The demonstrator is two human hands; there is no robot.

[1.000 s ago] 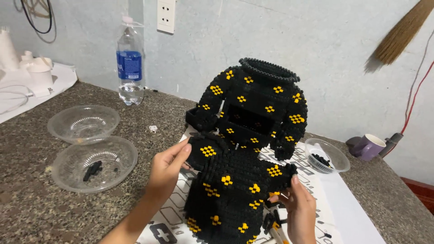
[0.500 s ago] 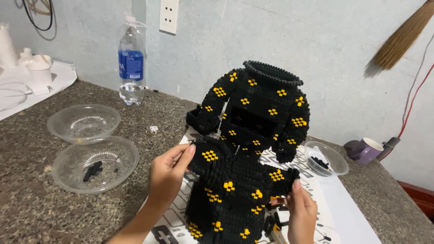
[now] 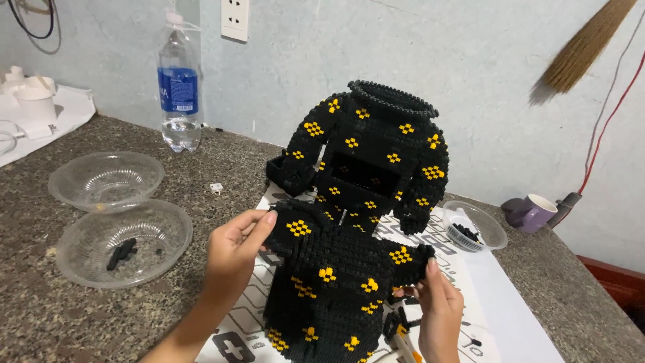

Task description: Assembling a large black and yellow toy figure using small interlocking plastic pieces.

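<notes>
Left hand: the left hand [image 3: 235, 252] grips the upper left corner of the lower black brick model [image 3: 336, 282], thumb on top and fingers curled round its edge.
Right hand: the right hand [image 3: 438, 306] pinches the stubby arm sticking out of the same model's right side, fingertips closed on it.
Held model: a black block-built piece dotted with yellow diamond patterns; it stands on the printed instruction sheet [image 3: 470, 282] at the front of the desk [image 3: 40, 316], tilted slightly toward the camera.
Second model: a taller black brick torso [image 3: 376, 154] with a round collar and two drooping arms stands upright just behind the held one, near it; whether they touch cannot be told.
Left of the hands: two clear plastic bowls [image 3: 124, 232] sit side by side, rims touching; the nearer one holds a few black pieces.
Behind them: a water bottle [image 3: 179, 84] with a blue label stands by the wall.
Right side: a small clear dish of black bricks [image 3: 474, 225] lies on the sheet, a purple mug [image 3: 531, 212] beyond it.
Wall: a straw broom [image 3: 581, 47] leans at upper right.
</notes>
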